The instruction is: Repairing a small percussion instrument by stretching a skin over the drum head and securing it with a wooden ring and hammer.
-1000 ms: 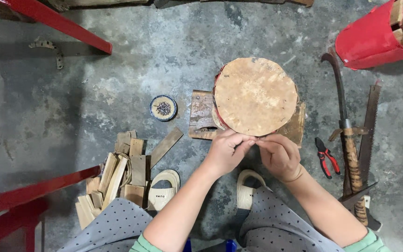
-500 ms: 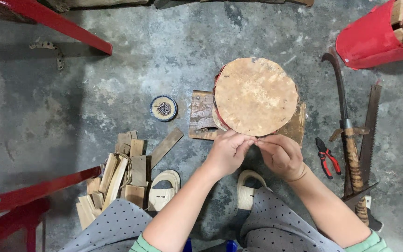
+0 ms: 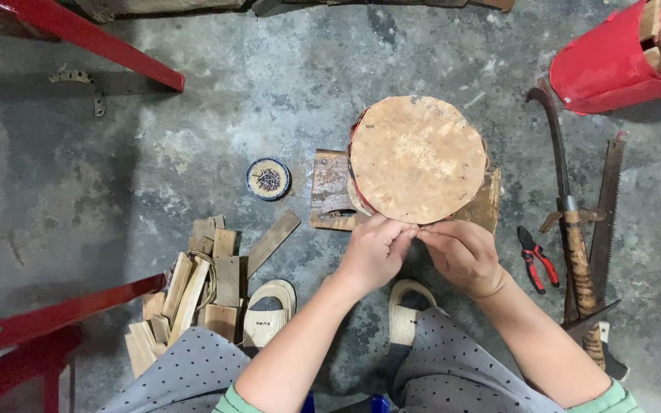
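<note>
Round wooden block (image 3: 418, 158) — the landmark, standing on a rough plank (image 3: 329, 191) on the bare concrete floor (image 3: 193, 122).

Left hand (image 3: 374, 252) and right hand (image 3: 462, 256): at the block's near edge, fingertips meeting, each grip pinched together on something too small to make out; probably held there so the block serves as a working top.

Left of the block: small round dish of nails (image 3: 268, 179), a heap of wood offcuts (image 3: 193, 287) — kept within reach.

Right of it: red-handled pliers (image 3: 535, 257), a curved blade (image 3: 568, 199), a handsaw (image 3: 604, 222).

Beyond, red frame legs (image 3: 93, 38).
</note>
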